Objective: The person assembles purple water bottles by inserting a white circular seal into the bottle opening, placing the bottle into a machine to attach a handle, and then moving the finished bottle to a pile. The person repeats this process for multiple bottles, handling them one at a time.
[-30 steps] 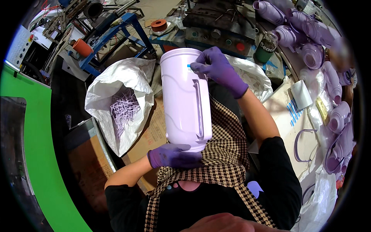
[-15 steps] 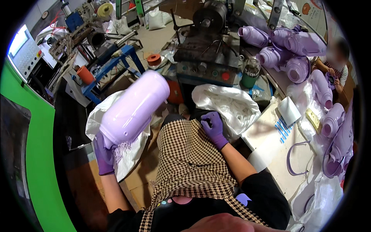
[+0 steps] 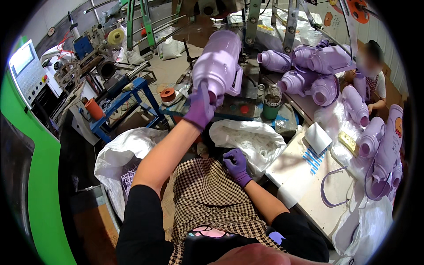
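My left hand, in a purple glove, is stretched forward and gripping a glossy lilac thermos flask shell by its neck end. The shell is tilted, its body pointing up and away over the dark machine, with its handle on the right side. Near my lap, my gloved right hand has its fingers curled; whether they hold anything is hidden. Beside that hand stands an open white sack containing many small whitish ring-like pieces.
Several lilac shells lie on the right, where another person sits. A white table bears blue strips, a paper roll and a loose handle. Another sack with purple scraps stands left. Metal linkage bars hang overhead.
My left hand has carried the thermos flask shell from above the left sack forward and right, over the machine. My right hand stays near my lap, still curled. The view has tipped upward slightly.
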{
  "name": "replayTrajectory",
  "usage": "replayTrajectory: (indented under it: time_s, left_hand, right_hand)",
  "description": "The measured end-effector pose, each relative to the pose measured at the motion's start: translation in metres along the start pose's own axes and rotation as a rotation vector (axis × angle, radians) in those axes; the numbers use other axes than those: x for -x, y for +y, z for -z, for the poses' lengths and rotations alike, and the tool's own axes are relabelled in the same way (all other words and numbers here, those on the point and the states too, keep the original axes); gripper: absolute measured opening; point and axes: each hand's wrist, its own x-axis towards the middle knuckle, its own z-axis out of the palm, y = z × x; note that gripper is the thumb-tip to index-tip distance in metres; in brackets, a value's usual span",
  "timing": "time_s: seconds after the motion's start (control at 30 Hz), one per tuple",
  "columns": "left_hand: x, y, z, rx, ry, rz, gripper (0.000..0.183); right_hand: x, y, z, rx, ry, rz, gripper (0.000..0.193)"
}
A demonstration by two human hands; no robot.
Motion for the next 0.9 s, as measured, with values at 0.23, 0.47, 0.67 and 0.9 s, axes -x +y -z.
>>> replayTrajectory:
  time_s: [0.23,0.47,0.67,0.9]
  left_hand:
    - [-0.204,0.025,-0.002,-0.893,0.323,-0.511,0.064]
    - [-0.142,-0.015,-0.036,-1.802,0.176,-1.258,0.081]
    - [-0.128,0.028,-0.01,-1.812,-0.083,-1.106,0.089]
    - [-0.04,-0.009,0.069,-1.493,-0.283,-1.344,0.093]
  right_hand:
    - [-0.01,-0.026,-0.037,-0.034,-0.133,0.062,0.02]
    - [-0.003,-0.001,0.001,0.058,-0.067,-0.058,0.019]
    - [-0.006,-0.009,-0.009,0.034,-0.07,-0.018,0.02]
    - [-0.004,0.001,-0.006,0.018,-0.051,-0.019,0.019]
